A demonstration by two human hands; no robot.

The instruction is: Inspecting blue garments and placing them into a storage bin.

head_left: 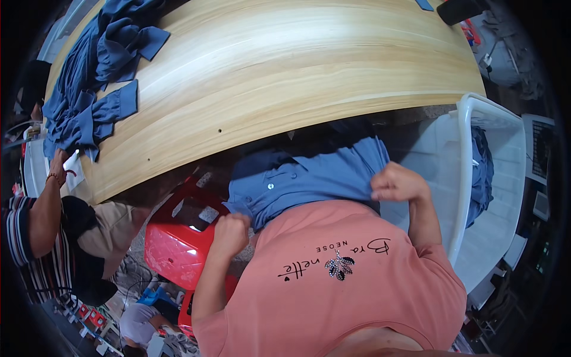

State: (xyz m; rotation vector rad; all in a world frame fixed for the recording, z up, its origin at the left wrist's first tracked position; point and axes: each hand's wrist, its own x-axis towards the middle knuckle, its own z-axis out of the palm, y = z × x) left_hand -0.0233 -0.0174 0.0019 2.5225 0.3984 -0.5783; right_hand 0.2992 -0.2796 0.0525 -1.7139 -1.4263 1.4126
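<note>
A blue shirt (309, 181) with several buttons down its front is stretched across my lap, below the table edge. My right hand (399, 182) is closed with its fingers pinching the shirt's right edge. At the opposite end, my left hand (231, 233) is closed on the shirt's left corner; the fingertips are turned away from view. The shirt's far part drops into shadow under the table.
A wooden table (285, 65) spans the front, with blue garments (89, 89) heaped at its left. On the right stands a white plastic bin (463, 178) containing blue cloth (480, 178). A red stool (172, 253) and a person in a striped top (35, 256) are at left.
</note>
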